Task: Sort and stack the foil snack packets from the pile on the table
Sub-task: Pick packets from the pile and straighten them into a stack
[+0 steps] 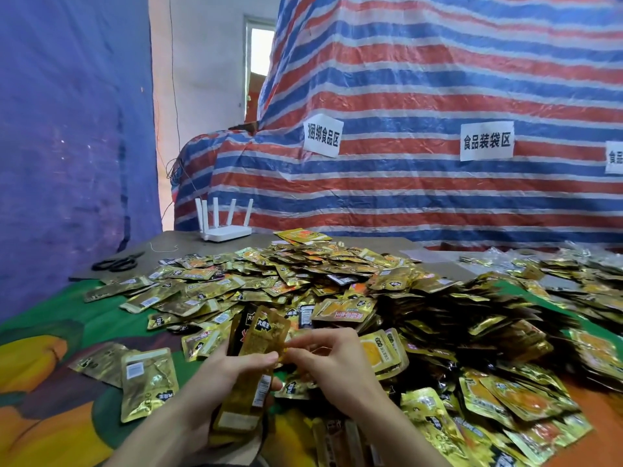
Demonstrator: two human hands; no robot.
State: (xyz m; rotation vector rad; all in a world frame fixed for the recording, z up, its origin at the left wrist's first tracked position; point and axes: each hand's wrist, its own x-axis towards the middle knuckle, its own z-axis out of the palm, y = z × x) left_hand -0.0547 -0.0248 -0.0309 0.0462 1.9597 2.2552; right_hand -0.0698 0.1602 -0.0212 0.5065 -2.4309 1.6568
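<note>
Head view: the left hand (215, 377) grips an upright stack of foil packets (258, 362); the right hand (333, 364) pinches its edge with curled fingers (298, 353). Squaring the edges before adding another should keep it neat.

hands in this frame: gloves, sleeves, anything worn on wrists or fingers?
Nothing worn that shows. The left hand and right hand are bare, with no gloves and no rings visible. Both wrists show no watch or band. The left forearm and right forearm are uncovered down to the frame's bottom edge, so no sleeve is in view.
</note>
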